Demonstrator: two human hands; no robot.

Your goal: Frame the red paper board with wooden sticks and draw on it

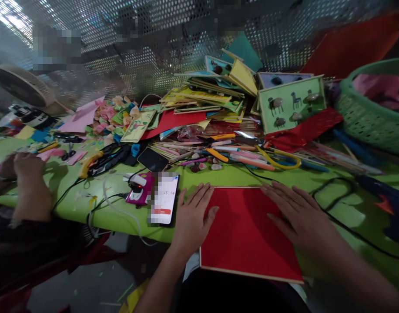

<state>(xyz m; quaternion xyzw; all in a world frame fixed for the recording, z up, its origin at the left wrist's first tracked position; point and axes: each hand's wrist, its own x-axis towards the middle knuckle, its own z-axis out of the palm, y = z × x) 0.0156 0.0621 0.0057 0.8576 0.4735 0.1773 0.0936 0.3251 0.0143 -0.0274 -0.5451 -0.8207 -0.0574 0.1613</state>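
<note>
A red board (pixel 248 234) with thin pale wooden edging lies in front of me, its near edge reaching past the table's front. My left hand (pixel 195 215) rests flat along its left side, fingers stretched out and pointing away from me. On the opposite side my right hand (pixel 289 213) lies over the far right corner and edge, with its fingers extended. Neither hand is closed around anything. Just left of my left hand is a phone (pixel 168 200) with a lit screen, beside a purple power socket block (pixel 141 190).
Behind the board lie pens (pixel 248 158), scissors (pixel 284 161) and pebbles (pixel 202 165). Framed pictures (pixel 292 104) and stacked boards stand farther back. A green basket (pixel 375 108) and a glue gun (pixel 388 208) with its cable are at right. Another person's hands (pixel 26 167) are at left.
</note>
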